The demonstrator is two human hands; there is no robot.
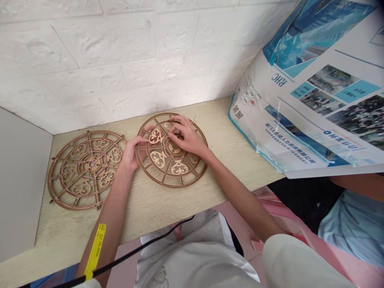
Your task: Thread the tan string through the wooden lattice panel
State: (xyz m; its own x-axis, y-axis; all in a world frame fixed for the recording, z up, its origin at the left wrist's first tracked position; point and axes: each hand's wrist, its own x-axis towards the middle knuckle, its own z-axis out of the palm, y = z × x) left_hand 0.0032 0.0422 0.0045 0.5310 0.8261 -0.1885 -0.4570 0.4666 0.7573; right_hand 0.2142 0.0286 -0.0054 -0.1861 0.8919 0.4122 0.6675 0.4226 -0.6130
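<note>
On the pale wood-grain tabletop [159, 204], one round copper-coloured openwork disc [180, 168] lies under both hands, and a second openwork disc [90, 168] lies just beside it, with thin pinkish threads across its spokes. The right hand [186, 138] bends its fingers [177, 136] over the centre of the first disc, but I cannot tell if they pinch something there. The left hand [132, 154] rests against that disc's edge, its fingers loose, not clenched.

"RHC" [279, 80], on printed bag [303, 120] (Chinese lines unclear)
</note>
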